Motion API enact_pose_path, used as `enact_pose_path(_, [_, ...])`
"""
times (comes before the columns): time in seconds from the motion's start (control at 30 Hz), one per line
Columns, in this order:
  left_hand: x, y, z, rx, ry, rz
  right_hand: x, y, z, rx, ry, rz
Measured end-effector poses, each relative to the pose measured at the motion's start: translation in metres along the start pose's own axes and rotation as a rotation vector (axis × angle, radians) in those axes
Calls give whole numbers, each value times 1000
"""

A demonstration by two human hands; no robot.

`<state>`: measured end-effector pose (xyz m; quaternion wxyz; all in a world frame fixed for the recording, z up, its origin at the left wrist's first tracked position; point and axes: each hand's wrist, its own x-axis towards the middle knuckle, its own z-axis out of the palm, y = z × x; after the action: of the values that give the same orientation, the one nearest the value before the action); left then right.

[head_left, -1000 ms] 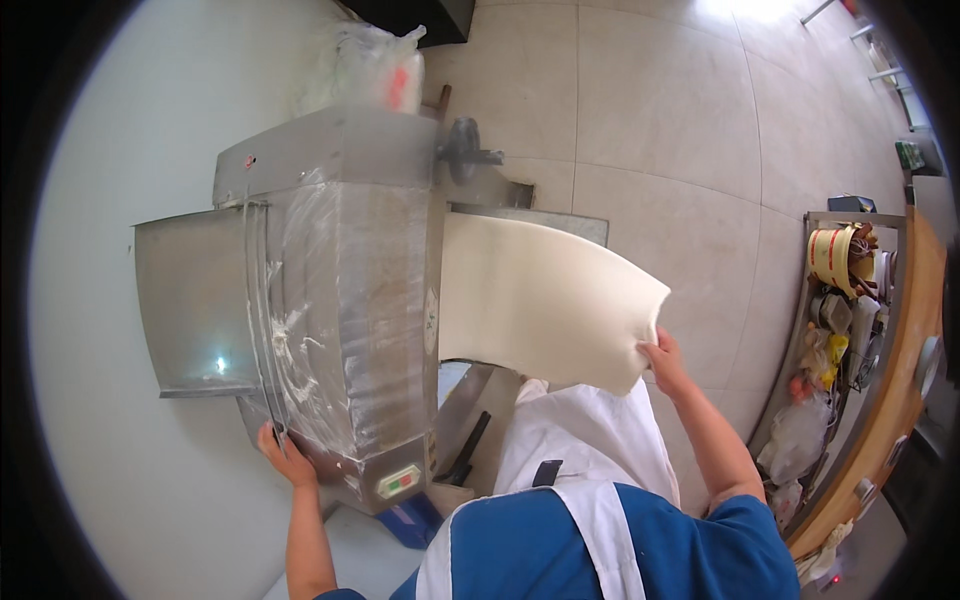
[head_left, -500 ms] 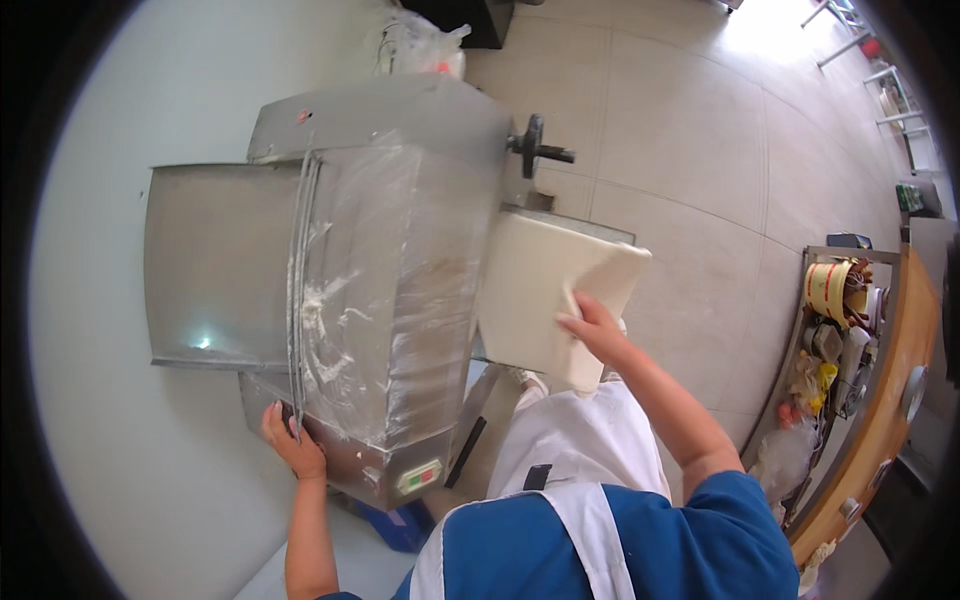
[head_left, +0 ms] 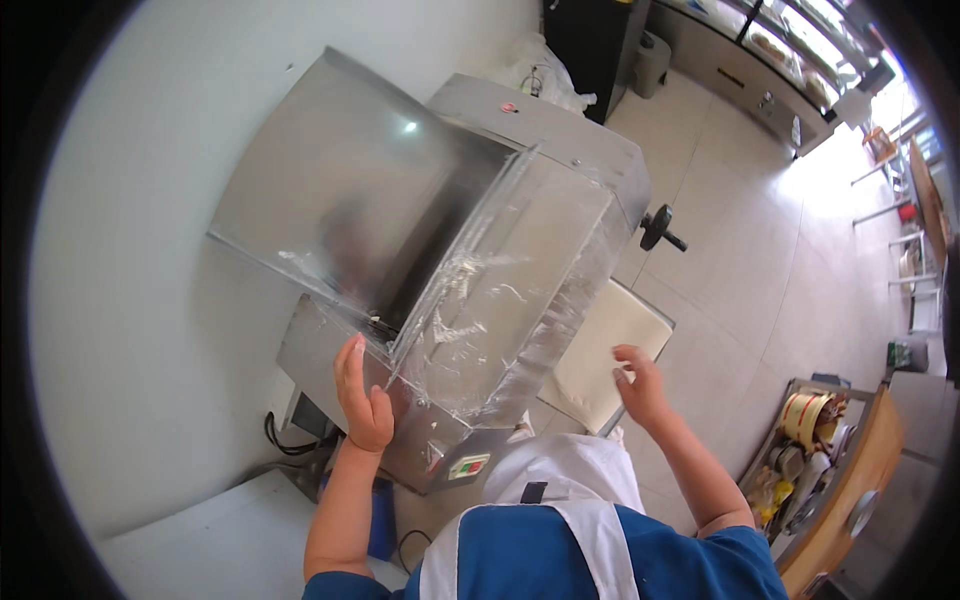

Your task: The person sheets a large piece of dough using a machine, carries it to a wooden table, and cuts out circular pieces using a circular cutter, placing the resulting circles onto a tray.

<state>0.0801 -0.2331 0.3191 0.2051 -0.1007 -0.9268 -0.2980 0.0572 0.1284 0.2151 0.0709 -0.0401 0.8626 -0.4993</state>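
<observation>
A steel dough sheeter [head_left: 400, 430] stands before me, its top wrapped in clear plastic film [head_left: 520, 270]. Its wide metal plate [head_left: 330, 180] slants toward the wall, with a dark gap between plate and body. My left hand [head_left: 365, 400] is at the sheeter's near left corner, fingers stretched and holding nothing; whether it touches the metal I cannot tell. A pale sheet of dough [head_left: 605, 350] lies flat on the tray at the machine's right side. Over the dough's right edge my right hand [head_left: 642, 385] hovers with fingers loosely bent and apart, gripping nothing.
A black handwheel [head_left: 660, 230] sticks out of the machine's right side. Green and red buttons [head_left: 468, 466] sit at its near end. To the right stands a wooden-topped table [head_left: 850, 500] with a loaded shelf below. A white surface [head_left: 220, 535] lies at lower left.
My right hand has let go of the dough, whose edge was lifted and folded and now lies flat. My left hand has shifted on the machine's near end. The whole view has turned.
</observation>
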Motion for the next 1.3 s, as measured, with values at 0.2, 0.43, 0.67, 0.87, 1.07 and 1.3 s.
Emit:
enact_pose_path(0.2, [21,31,-10,-51,-203,-77,55,-142,52,-397,-785,-970])
enact_pose_path(0.43, [44,-31,-14,-2,34,-244,156,-167,93,-530,-521,-915])
enact_pose_path(0.67, [40,-40,-20,76,80,-261,166,-134,48,-899,156,-189])
enact_pose_path(0.87, [42,-34,-14,77,96,-260,135,-183,134,-761,-112,-382])
enact_pose_path(1.07, [37,-30,-19,71,61,-212,57,-175,101,-729,-575,-748])
enact_pose_path(1.3, [29,10,0,120,10,-79,148,-141,76,-224,-271,-757])
